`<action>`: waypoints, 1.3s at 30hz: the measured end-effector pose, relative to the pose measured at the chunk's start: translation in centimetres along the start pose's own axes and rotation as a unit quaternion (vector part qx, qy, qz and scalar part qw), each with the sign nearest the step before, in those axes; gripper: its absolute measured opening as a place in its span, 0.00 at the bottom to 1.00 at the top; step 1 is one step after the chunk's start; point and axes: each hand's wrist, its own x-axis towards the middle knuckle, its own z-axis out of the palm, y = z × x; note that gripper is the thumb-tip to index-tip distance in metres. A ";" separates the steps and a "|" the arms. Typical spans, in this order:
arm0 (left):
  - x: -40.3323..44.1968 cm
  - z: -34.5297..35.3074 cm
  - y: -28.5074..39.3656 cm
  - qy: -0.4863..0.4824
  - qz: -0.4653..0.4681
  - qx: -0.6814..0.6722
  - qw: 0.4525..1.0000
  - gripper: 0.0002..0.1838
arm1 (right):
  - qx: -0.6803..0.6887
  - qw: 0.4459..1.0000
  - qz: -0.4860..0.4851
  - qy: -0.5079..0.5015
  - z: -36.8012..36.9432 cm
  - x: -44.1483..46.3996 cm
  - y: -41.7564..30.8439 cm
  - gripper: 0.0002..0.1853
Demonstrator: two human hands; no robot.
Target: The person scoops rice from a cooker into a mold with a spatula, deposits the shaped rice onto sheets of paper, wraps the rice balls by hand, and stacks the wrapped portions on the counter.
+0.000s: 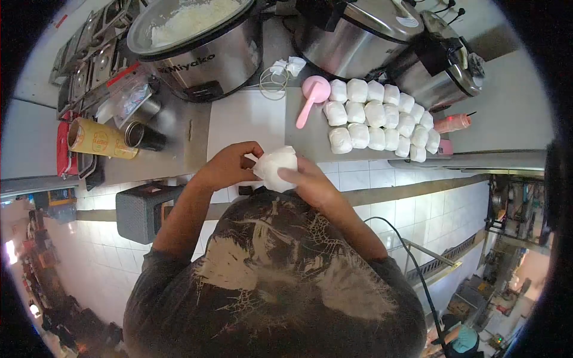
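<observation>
A white paper packet is held up in front of my chest, above the counter's front edge. My left hand pinches its left side with bent fingers. From the right, my right hand wraps round the packet, its thumb lying across the front; this hand is slightly blurred. What the paper contains is hidden. Beyond my hands lies a white sheet on the counter. A pink scoop rests to its right, beside rows of several white wrapped packets.
A large open Miyako cooker with white rice stands at the back left. More steel cookers stand at the back right. On the left are a yellow roll and a dark metal cup. Rubber bands lie behind the sheet.
</observation>
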 end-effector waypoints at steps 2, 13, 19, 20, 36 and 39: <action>-0.4 0.3 1.3 -0.013 0.040 0.015 0.999 0.21 | 0.040 0.999 0.016 -0.017 0.1 -0.1 -0.3 0.30; 1.1 1.7 -2.7 0.360 0.277 0.112 0.884 0.11 | 0.131 0.974 -0.157 0.103 2.1 1.1 -1.1 0.25; 0.3 6.4 0.0 0.307 0.244 0.199 0.898 0.22 | -0.096 0.955 -0.208 0.187 3.5 1.2 -1.0 0.20; 0.4 6.4 0.0 0.304 0.246 0.200 0.898 0.22 | -0.145 0.943 -0.231 0.189 4.0 1.0 -1.5 0.20; 3.0 7.9 -2.4 0.137 0.126 -0.042 0.982 0.22 | -0.231 0.954 -0.169 0.086 -3.0 -2.7 -0.9 0.33; 4.6 9.3 -3.2 0.167 0.187 0.031 0.968 0.23 | -0.269 0.944 -0.163 0.103 -4.6 -2.6 -0.7 0.29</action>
